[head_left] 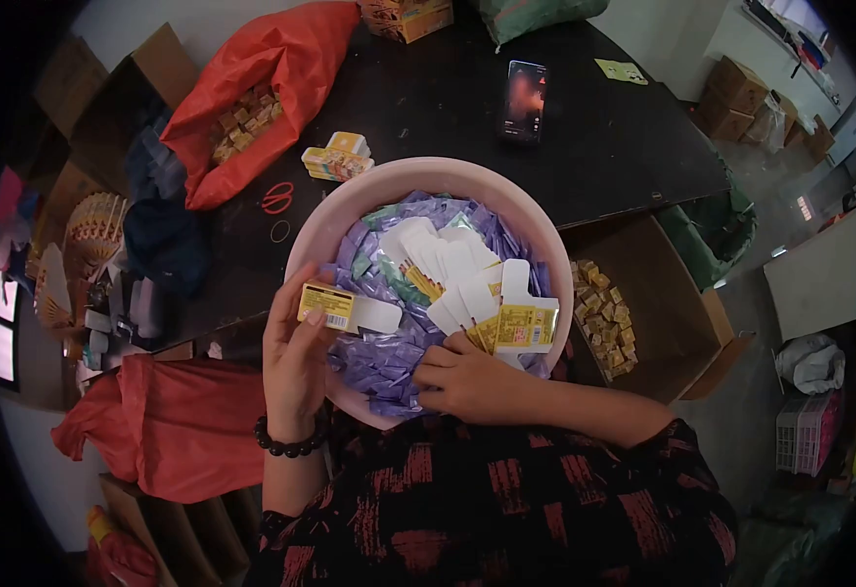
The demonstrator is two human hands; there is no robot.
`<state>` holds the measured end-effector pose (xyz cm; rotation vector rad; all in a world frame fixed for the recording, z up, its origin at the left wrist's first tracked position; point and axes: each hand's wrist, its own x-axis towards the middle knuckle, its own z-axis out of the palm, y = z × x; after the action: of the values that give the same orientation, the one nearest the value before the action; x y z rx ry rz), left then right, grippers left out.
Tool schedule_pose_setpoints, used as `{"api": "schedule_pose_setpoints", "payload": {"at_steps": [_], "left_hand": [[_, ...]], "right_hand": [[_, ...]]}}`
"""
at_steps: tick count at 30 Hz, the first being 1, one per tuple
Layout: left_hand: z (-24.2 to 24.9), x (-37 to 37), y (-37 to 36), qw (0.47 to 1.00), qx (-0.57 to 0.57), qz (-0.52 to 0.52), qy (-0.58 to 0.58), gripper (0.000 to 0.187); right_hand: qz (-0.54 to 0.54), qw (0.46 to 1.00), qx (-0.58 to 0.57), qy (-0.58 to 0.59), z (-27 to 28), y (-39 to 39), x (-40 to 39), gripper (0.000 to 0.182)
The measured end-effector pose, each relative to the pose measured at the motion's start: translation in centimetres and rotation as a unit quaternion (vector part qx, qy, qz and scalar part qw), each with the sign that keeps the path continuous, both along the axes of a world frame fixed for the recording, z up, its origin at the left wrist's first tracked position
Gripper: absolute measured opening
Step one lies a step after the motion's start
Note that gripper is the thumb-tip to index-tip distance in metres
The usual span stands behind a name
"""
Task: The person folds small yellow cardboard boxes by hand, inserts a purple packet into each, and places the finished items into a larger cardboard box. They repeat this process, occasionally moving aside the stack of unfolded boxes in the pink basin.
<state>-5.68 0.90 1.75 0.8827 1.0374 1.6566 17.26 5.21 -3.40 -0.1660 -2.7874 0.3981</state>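
Observation:
My left hand [294,364] holds a small yellow carton [327,305] between thumb and fingers, over the left side of a pink basin [438,168]. The carton's white end flap stands out to the right, and a barcode faces up. My right hand [465,382] is curled low inside the basin, at the lower end of a fan of flat white-and-yellow cartons [477,293]. Whatever its fingers grip is hidden. Purple sachets [379,367] fill the basin beneath the cartons, with a few green ones among them.
On the black table [428,88] are a red bag [301,59] of small boxes, stacked yellow boxes [340,158], red scissors [276,198] and a lit phone [524,103]. Right of the basin, a cardboard box [658,284] holds many small yellow boxes. Another red bag [174,421] hangs lower left.

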Motion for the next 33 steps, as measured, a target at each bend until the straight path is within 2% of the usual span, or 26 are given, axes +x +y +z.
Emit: {"api": "schedule_pose_setpoints", "payload": {"at_steps": [2, 4, 8, 10, 11, 12, 13, 14, 16, 17, 19, 20, 21, 22, 24, 26, 28, 29, 30, 31, 32, 33], "left_hand": [[-0.1, -0.2, -0.1, 0.997, -0.024, -0.061, -0.034, 0.043], [-0.3, -0.1, -0.1, 0.997, -0.034, -0.056, -0.042, 0.041], [-0.3, 0.4, -0.1, 0.997, -0.059, -0.029, -0.037, 0.035], [-0.8, 0.2, -0.2, 0.998, -0.058, -0.018, 0.004, 0.034], [-0.9, 0.2, -0.3, 0.997, -0.057, -0.006, 0.044, 0.032], [-0.9, 0.5, -0.4, 0.997, -0.057, -0.007, 0.044, 0.032], [-0.7, 1.2, -0.5, 0.995, -0.061, -0.040, 0.067, 0.032], [-0.6, 2.0, -0.5, 0.991, -0.066, -0.073, 0.089, 0.032], [-0.7, 3.0, -0.5, 0.991, -0.073, -0.099, 0.053, 0.031], [-0.7, 3.2, -0.4, 0.993, -0.065, -0.081, 0.063, 0.032], [-0.8, 3.2, 0.0, 0.994, -0.055, -0.062, 0.071, 0.033], [-0.8, 2.9, 0.1, 0.992, -0.016, -0.007, 0.129, 0.034], [-0.9, 2.8, 0.2, 0.981, 0.022, 0.049, 0.186, 0.035], [-1.1, 2.8, 0.2, 0.981, 0.022, 0.049, 0.185, 0.035], [-1.2, 3.0, 0.2, 0.960, 0.083, 0.109, 0.245, 0.038], [-0.8, 3.4, -0.1, 0.971, 0.066, 0.074, 0.216, 0.037], [-0.5, 3.9, -0.4, 0.981, 0.049, 0.040, 0.183, 0.036], [-0.4, 4.2, -0.5, 0.990, 0.031, -0.017, 0.135, 0.036], [-0.4, 4.4, -0.6, 0.993, 0.013, -0.075, 0.086, 0.035], [-0.5, 4.5, -0.8, 0.993, 0.013, -0.076, 0.086, 0.035], [-0.7, 4.7, -1.1, 0.994, -0.015, -0.108, 0.025, 0.035], [-0.9, 4.7, -1.2, 0.989, -0.043, -0.139, -0.038, 0.035]], "right_hand": [[0.000, 1.000, 0.008, 0.014, -0.4, -0.2, -0.2, 0.018], [-0.023, 0.998, 0.032, 0.040, -0.9, -0.7, -0.3, 0.015], [-0.004, 0.999, 0.036, 0.019, -0.8, -0.3, -0.1, 0.018], [-0.021, 0.996, -0.056, 0.061, 0.8, 0.1, 0.4, 0.017], [-0.021, 0.996, -0.054, 0.061, 1.6, 0.3, 0.5, 0.017], [-0.090, 0.971, -0.127, 0.181, 2.3, 0.4, 0.7, 0.016], [-0.156, 0.921, -0.198, 0.297, 2.9, 0.5, 0.8, 0.015], [-0.157, 0.921, -0.198, 0.297, 3.3, 1.0, 0.8, 0.015], [-0.236, 0.903, -0.155, 0.323, 3.9, 1.9, 0.9, 0.013], [-0.237, 0.903, -0.153, 0.324, 3.9, 1.9, 1.1, 0.013], [-0.239, 0.904, -0.237, 0.262, 3.9, 1.9, 2.2, 0.013], [-0.239, 0.905, -0.237, 0.261, 3.9, 2.0, 2.6, 0.013], [-0.228, 0.926, -0.214, 0.213, 3.9, 2.2, 2.9, 0.013], [-0.215, 0.943, -0.192, 0.164, 3.8, 2.4, 3.1, 0.013], [-0.195, 0.941, -0.185, 0.203, 3.7, 2.4, 2.6, 0.013], [-0.176, 0.938, -0.176, 0.242, 3.9, 2.1, 1.7, 0.012], [-0.255, 0.829, -0.350, 0.354, 4.4, 1.2, 1.0, 0.012], [-0.256, 0.829, -0.350, 0.354, 4.4, 1.4, 0.9, 0.012], [-0.272, 0.860, -0.242, 0.358, 4.5, 1.7, 0.8, 0.013], [-0.285, 0.880, -0.132, 0.357, 4.4, 1.9, 0.8, 0.015], [-0.285, 0.880, -0.131, 0.357, 4.2, 2.0, 0.8, 0.015], [-0.260, 0.896, -0.076, 0.351, 3.7, 2.1, 0.8, 0.017]]}}
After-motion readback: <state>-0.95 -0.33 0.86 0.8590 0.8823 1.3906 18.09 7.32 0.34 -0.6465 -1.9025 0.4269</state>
